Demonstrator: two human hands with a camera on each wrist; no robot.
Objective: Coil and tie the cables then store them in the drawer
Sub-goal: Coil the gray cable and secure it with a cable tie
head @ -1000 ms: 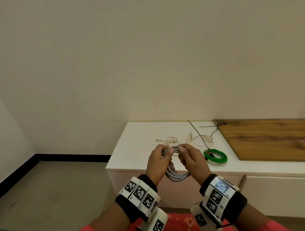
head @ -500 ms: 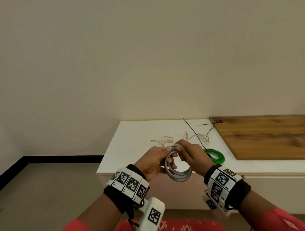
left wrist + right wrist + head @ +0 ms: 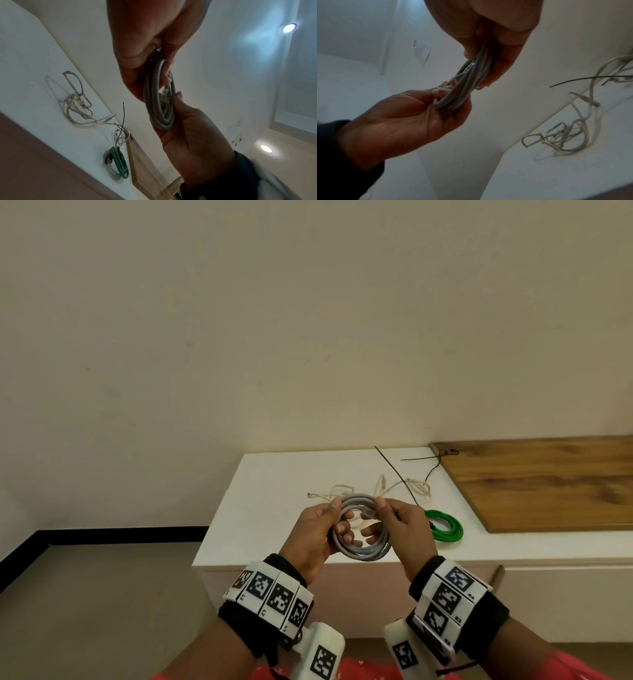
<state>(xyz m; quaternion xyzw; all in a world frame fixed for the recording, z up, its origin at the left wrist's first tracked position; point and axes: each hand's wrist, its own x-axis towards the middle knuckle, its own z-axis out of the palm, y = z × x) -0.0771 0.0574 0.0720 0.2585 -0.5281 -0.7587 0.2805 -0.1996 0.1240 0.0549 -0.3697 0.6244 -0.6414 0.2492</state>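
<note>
A grey cable [image 3: 363,553] wound into a round coil hangs in the air in front of the white cabinet [image 3: 274,508]. My left hand [image 3: 317,534] grips the coil's left side, fingers curled through the ring. My right hand [image 3: 402,525] pinches its upper right side. The coil [image 3: 161,108] is seen edge-on in the left wrist view, and the same coil [image 3: 462,89] sits between both hands in the right wrist view. A tied green cable coil [image 3: 445,529] lies on the cabinet top. A loose white cable [image 3: 404,487] lies tangled behind my hands.
Thin black ties [image 3: 397,474] lie by the white cable, one sticking up. A wooden board [image 3: 548,481] covers the cabinet top at the right. A drawer front [image 3: 565,601] is shut below it. Bare floor [image 3: 102,594] lies to the left.
The grey coil has turned from edge-on to face the head camera as an open ring, and both hands have shifted their hold on its sides. The view has drifted slightly.
</note>
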